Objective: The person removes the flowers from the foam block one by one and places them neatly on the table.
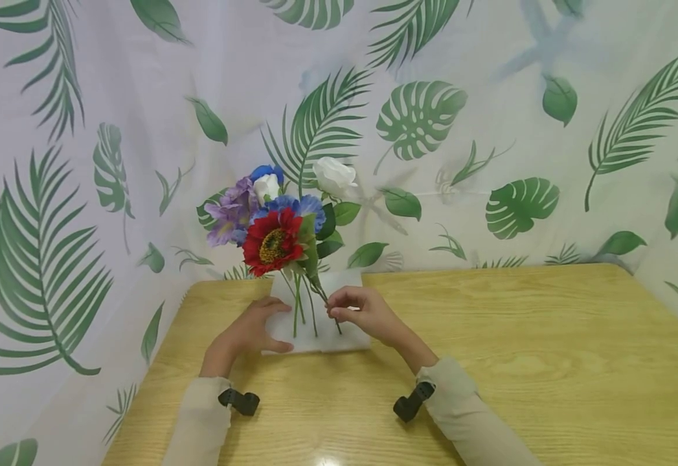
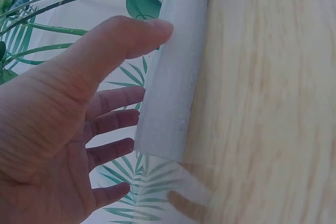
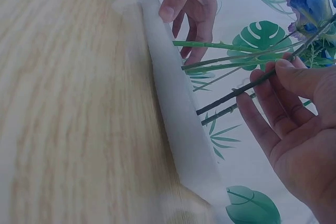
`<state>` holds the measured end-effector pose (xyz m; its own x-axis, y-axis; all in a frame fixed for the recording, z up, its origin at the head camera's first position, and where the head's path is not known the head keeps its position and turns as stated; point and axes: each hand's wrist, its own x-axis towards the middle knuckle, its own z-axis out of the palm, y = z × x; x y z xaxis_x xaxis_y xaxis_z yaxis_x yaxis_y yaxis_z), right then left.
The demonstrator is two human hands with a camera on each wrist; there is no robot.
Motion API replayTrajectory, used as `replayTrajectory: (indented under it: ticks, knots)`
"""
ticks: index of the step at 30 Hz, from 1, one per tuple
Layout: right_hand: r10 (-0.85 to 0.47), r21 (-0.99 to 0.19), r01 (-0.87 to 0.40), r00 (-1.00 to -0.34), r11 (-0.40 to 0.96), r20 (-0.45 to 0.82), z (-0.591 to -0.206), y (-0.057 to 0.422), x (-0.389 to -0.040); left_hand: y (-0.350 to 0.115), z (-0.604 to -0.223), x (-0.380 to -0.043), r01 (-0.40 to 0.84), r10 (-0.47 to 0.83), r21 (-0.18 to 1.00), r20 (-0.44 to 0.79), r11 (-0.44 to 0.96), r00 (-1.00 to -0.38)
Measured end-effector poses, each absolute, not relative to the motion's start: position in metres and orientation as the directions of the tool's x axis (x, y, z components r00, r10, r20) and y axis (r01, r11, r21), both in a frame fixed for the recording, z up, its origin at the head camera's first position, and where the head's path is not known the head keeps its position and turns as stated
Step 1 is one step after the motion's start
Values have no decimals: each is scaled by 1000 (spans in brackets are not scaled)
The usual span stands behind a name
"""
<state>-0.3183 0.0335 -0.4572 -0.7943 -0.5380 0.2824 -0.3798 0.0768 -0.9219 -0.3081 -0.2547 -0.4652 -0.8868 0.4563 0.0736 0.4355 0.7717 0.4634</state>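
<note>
Several artificial flowers stand with their stems in a white foam slab (image 1: 355, 338): a red sunflower-like bloom (image 1: 272, 243) in front, purple (image 1: 230, 213) and blue blooms (image 1: 311, 210) behind, and a white rose (image 1: 334, 176) at the back right. My right hand (image 1: 372, 316) pinches a dark stem (image 3: 223, 100) between thumb and fingertips, a little above the slab. At the slab's left side, my left hand (image 1: 252, 329) spreads thumb and fingers apart. In the left wrist view its thumb (image 2: 149, 32) lies at the slab's edge, and the fingers reach along the slab's far side.
A wood-grain table (image 1: 519, 343) carries the slab near its back edge. Behind and to the left hangs a pale cloth (image 1: 461, 58) printed with green leaves. Black straps with small cameras (image 1: 413, 401) sit on both wrists over beige sleeves.
</note>
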Motion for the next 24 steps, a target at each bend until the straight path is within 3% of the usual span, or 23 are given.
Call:
replayTrajectory:
  ticks: [24]
  knots:
    - [-495, -937, -350, -812, -12, 310, -438, 45, -317, -254, -462, -306, 404, 450, 490, 27, 773, -893]
